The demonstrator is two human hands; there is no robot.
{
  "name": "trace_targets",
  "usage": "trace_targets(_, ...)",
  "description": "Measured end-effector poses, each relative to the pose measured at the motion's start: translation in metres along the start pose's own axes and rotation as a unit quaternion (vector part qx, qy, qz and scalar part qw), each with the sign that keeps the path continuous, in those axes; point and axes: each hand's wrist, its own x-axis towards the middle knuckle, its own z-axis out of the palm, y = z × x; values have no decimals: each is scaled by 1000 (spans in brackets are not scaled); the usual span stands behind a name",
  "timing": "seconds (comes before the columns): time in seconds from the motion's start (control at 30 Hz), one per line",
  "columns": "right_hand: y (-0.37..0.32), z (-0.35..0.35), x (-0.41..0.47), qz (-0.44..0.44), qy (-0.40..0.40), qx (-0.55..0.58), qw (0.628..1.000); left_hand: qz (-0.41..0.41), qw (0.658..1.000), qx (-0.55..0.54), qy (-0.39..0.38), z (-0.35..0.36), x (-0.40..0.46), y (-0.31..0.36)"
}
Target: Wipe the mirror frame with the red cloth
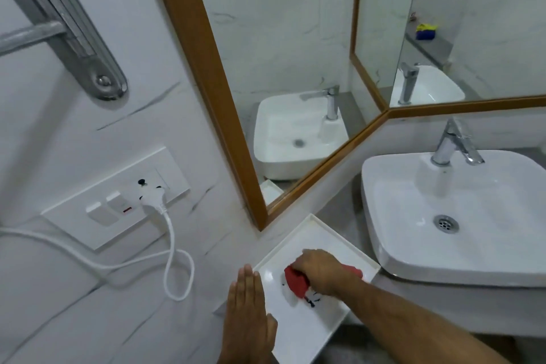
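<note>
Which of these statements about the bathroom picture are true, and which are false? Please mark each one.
1. The right hand is closed on the red cloth in the white tray. True.
2. The cloth is touching the mirror frame. False: it is down in the tray, apart from the frame.
3. The left hand is flat and open at the tray's left edge. True.
4. The socket on the switch plate is empty. False: a white plug sits in it.
5. Water runs from the tap. False: no water shows.
</note>
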Motion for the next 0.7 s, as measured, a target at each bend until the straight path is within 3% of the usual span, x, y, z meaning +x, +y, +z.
trace_targets(0.17,-4,71,2,-10,87,-32,996,3,998,-2,-61,33,16,-18)
trace_targets(0.3,-13,113,1,19,41,-99,994,53,997,9,-62,63,40,-15)
trace_targets(0.43,-35,152,-13,125,25,-48,991,100,993,-3,-61,89,45,-18)
trace_targets(0.6,-39,125,-20,115,-55,45,991,117,990,3,-81,87,41,-27)
trace_targets(0.7,-41,91,-31,124,7,111,986,129,990,2,-56,69,41,-22)
